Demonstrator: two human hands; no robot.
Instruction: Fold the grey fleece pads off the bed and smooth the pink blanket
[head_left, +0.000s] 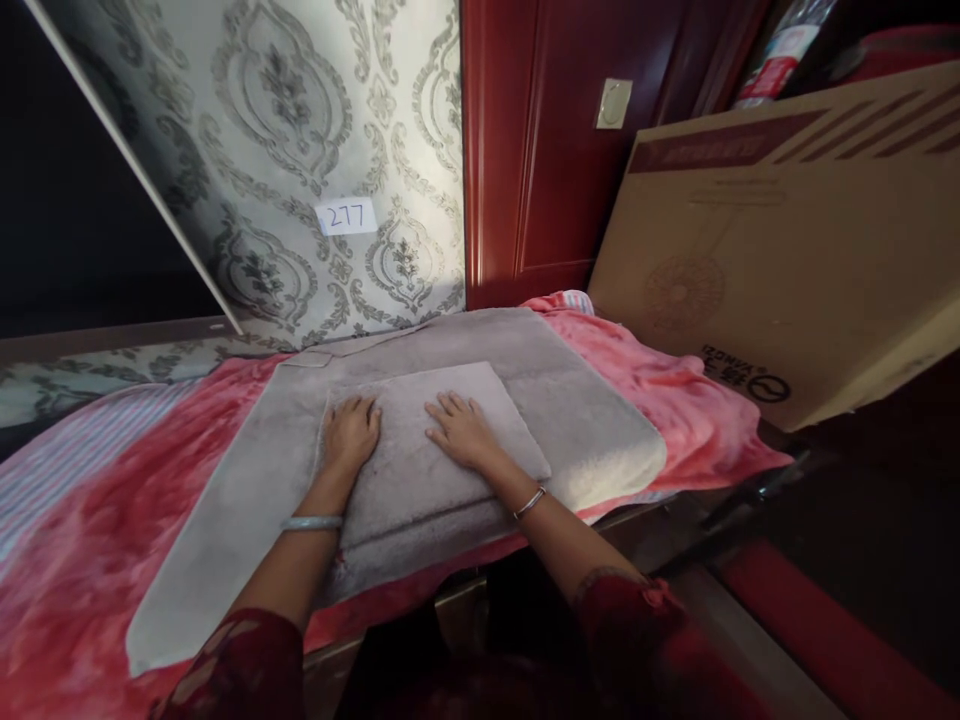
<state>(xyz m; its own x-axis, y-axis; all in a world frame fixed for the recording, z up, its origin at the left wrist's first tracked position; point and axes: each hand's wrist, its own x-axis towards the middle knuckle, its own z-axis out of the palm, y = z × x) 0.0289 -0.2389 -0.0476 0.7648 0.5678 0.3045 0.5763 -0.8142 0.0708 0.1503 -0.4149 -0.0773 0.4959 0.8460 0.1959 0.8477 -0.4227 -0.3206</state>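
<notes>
A grey plush cloth (420,430), folded into a rectangle, lies on a larger grey plush mat (592,400). My left hand (351,432) rests palm down on the folded cloth's left side, its fingers stretched out and fairly close together. On the upper right part of the same cloth lies my right hand (463,428), flat with its fingers spread. Neither hand grips anything. Under the mat is a pink-red fleece blanket (187,450), showing on both sides and along the front edge.
A large cardboard box (750,240) leans at the right, with a plastic bottle (784,50) behind it. Patterned wallpaper (285,100) and a dark red wooden panel (555,150) stand at the back. A dark screen (90,200) is at upper left.
</notes>
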